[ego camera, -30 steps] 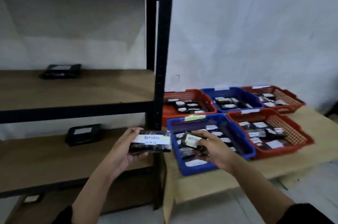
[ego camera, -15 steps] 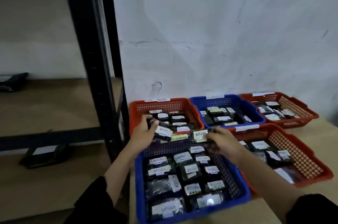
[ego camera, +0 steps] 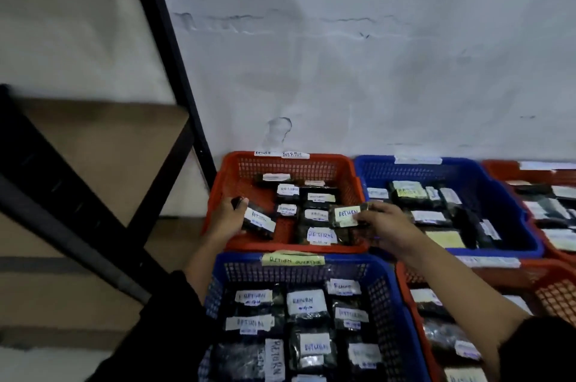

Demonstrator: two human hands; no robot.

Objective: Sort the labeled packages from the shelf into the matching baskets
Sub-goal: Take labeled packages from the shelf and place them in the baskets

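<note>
Two packages marked RETURN hang over the far red basket — the left hand grips one, the right hand pinches the other. Neither is dropped yet; the baskets already hold many — sorting looks well advanced.

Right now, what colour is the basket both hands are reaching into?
Red-orange basket, seen in the head view; left hand and right hand each hold a package over it.

Free: bare left floor of my red basket.
Blocked: shelf post left; packages fill the right.
</note>
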